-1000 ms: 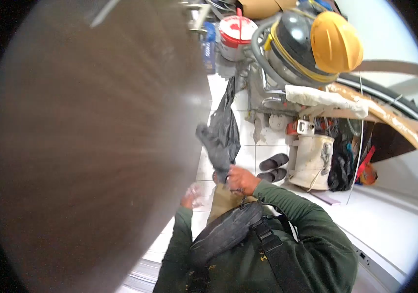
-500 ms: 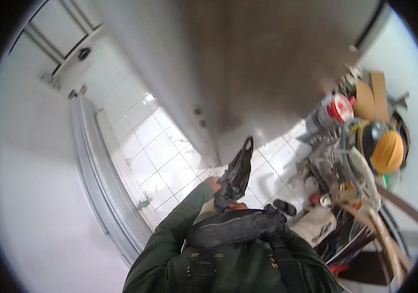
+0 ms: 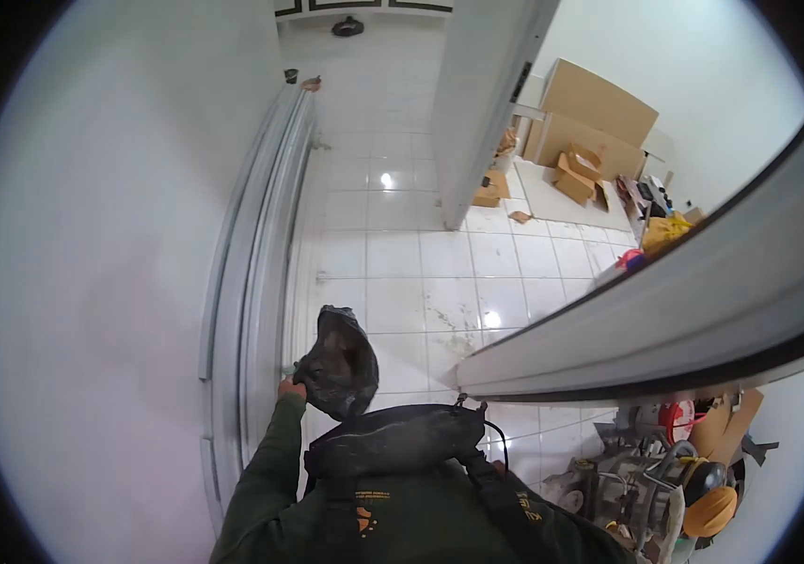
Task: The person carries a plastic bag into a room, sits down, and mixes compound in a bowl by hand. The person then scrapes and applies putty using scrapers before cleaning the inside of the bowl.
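A black plastic bag (image 3: 341,362) hangs low over the tiled floor, its mouth spread and its dark inside showing. My left hand (image 3: 293,387) is closed on the bag's left edge, close to the long white panels by the wall. A black waist bag (image 3: 397,442) lies across my front, just below the plastic bag. Of my right hand, only a small blurred bit of skin (image 3: 499,466) may show beside the waist bag; its fingers cannot be made out.
Long white panels (image 3: 266,235) run along the left wall. A door (image 3: 646,320) stands at right, with a doorway frame (image 3: 477,122) ahead. Cardboard boxes (image 3: 573,179) lie beyond it. Lower right are a yellow helmet (image 3: 710,512) and a red-lidded bucket (image 3: 677,420).
The view has turned left, away from the clutter, and the door has passed to the right. The plastic bag has moved to my left side and opened out. My right hand has left it.
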`<state>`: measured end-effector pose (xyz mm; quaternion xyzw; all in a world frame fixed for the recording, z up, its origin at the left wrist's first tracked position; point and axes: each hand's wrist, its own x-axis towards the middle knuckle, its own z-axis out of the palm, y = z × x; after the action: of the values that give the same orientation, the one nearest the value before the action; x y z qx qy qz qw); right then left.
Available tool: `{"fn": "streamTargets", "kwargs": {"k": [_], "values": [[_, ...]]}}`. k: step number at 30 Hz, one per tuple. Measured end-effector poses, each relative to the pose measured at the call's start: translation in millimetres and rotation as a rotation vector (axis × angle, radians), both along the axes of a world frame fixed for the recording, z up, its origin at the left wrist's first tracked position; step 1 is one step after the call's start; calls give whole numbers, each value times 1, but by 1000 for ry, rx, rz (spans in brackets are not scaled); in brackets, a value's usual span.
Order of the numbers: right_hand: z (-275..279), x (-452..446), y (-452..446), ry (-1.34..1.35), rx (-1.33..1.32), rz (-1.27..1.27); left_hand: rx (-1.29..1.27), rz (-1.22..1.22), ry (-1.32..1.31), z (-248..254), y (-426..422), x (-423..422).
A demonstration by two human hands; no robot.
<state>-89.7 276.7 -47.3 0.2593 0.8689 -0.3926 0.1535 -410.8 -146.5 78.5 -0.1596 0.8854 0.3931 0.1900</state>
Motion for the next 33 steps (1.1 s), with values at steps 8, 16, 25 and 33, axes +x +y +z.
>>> {"fn": "streamTargets", "kwargs": {"k": [8, 16, 25, 33], "values": [[62, -166, -7, 9, 18, 47, 243, 276, 421, 21, -16, -126], [-123, -295, 87, 24, 290, 499, 314, 322, 628, 54, 37, -297], [28, -574, 183, -199, -12, 51, 129, 422, 505, 2, 18, -432], [-46, -773, 234, 55, 144, 311, 149, 776, 62, -99, 46, -524]]}}
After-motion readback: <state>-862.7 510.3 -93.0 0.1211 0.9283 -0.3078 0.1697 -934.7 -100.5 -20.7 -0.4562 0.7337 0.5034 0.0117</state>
